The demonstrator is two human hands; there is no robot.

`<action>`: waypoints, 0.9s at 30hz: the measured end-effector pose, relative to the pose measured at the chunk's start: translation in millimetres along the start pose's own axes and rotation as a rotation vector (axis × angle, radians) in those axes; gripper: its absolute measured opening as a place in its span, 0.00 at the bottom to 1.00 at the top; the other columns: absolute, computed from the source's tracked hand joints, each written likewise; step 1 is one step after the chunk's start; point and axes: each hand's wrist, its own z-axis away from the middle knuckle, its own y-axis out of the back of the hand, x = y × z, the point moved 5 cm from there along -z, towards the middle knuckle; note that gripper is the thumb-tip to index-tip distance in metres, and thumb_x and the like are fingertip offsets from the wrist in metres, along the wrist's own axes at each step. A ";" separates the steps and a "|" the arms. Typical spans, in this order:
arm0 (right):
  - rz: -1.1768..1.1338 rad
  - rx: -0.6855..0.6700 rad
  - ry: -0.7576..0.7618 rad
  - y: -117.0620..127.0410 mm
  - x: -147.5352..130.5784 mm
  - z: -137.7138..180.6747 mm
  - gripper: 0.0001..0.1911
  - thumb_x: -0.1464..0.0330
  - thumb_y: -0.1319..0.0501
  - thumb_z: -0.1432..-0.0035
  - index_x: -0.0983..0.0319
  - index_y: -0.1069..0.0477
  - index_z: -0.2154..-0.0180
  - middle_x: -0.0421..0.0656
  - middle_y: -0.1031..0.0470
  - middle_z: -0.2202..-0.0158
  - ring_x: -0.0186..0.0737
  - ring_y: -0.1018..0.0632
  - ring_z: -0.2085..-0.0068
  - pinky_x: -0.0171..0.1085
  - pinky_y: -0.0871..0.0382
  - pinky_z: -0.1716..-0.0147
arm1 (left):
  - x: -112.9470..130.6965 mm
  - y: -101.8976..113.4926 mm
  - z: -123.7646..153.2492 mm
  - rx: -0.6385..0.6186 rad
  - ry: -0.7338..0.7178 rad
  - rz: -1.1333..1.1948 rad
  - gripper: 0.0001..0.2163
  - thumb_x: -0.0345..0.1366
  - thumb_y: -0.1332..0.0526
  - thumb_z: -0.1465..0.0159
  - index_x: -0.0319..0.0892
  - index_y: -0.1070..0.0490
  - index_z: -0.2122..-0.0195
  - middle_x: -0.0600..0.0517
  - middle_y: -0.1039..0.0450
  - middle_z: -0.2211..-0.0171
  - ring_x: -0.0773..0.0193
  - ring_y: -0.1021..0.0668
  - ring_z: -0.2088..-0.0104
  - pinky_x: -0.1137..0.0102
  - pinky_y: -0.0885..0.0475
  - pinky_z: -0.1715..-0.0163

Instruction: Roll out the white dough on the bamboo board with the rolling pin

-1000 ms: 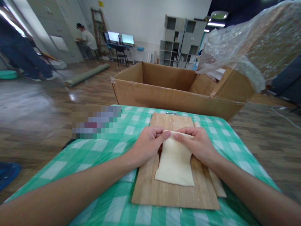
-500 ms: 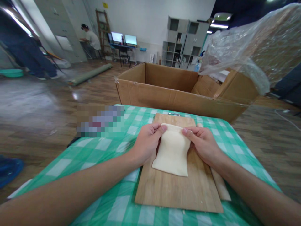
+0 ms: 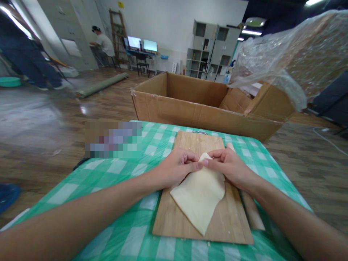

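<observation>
A thin, pale sheet of dough hangs over a wooden cutting board, one corner pointing down toward the board's near edge. My left hand pinches the top of the dough between thumb and fingers. Close beside it, my right hand pinches the same upper corner, and the two thumbs almost meet. Along the board's right side lies a wooden rolling pin, partly hidden behind my right hand and forearm.
The table wears a green and white checked cloth. A blurred-out object lies at its far left. Beyond stands a large open cardboard box with plastic wrap. A person sits at the back; another person's legs show at left.
My hands have come together and slightly lower. The dough has turned from a squarish hang, held at two upper corners, to a diamond with one corner down.
</observation>
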 end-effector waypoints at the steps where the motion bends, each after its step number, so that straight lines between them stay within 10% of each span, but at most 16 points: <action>1: 0.045 0.020 0.010 0.4 -0.2 0.7 0.19 0.54 0.25 0.49 0.63 0.20 0.67 0.41 0.21 0.73 0.34 0.26 0.76 0.31 0.38 0.77 | 2.6 -0.5 0.7 -0.003 -0.008 -0.042 0.15 0.48 0.34 0.38 0.41 0.26 0.74 0.55 0.31 0.80 0.69 0.32 0.80 0.73 0.43 0.81; 27: 0.080 0.032 0.045 -2.1 -2.3 1.2 0.21 0.52 0.26 0.48 0.62 0.23 0.65 0.41 0.21 0.70 0.34 0.25 0.74 0.31 0.36 0.77 | -0.9 4.4 -0.5 0.052 0.068 0.042 0.12 0.44 0.31 0.41 0.40 0.21 0.67 0.51 0.22 0.74 0.68 0.28 0.78 0.75 0.41 0.80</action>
